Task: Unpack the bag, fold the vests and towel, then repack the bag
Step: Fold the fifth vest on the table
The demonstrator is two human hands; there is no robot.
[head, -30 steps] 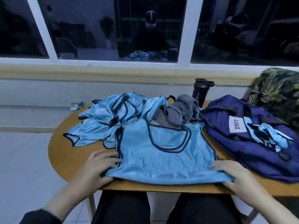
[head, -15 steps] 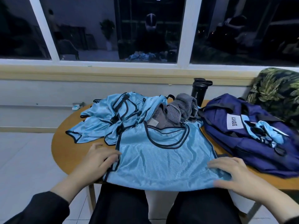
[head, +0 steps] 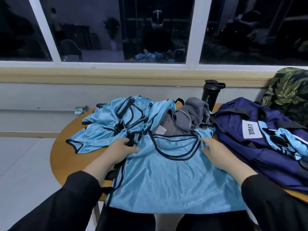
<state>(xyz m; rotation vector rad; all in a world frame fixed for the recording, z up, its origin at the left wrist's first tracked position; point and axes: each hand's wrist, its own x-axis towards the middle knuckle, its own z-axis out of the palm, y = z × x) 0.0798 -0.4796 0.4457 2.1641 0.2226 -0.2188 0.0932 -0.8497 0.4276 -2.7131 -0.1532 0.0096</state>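
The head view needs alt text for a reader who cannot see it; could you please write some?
Two hands, left hand and right hand, rest on the shoulders of a light blue vest spread flat on a round wooden table. Behind it lie crumpled vests and a grey towel; a navy bag sits to the right.
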